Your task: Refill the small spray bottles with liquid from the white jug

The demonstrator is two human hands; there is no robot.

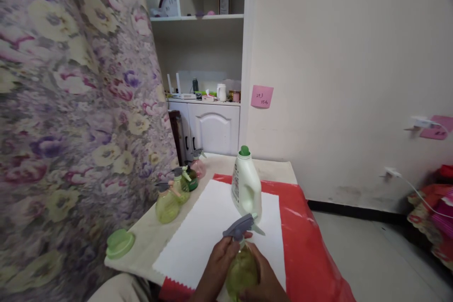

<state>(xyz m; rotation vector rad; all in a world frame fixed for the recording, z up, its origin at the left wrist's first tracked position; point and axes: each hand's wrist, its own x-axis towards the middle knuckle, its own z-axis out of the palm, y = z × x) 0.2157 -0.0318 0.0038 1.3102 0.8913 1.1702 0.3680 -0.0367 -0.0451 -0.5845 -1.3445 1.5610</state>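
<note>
A green translucent spray bottle (pixel 241 271) with a grey trigger head (pixel 240 228) is held low at the front of the table. My left hand (pixel 216 264) wraps its left side and neck. My right hand (pixel 264 278) closes round its right side and bottom. Just behind it a white detergent jug (pixel 247 188) with a green cap stands upright on a white mat (pixel 208 226). The mat lies over a red cloth (pixel 304 231).
Three more small spray bottles (pixel 177 193) stand along the table's left edge, and a green lid (pixel 120 244) lies at the near left corner. A floral curtain (pixel 71 104) hangs on the left. White cabinets (pixel 212 125) and a wall lie behind.
</note>
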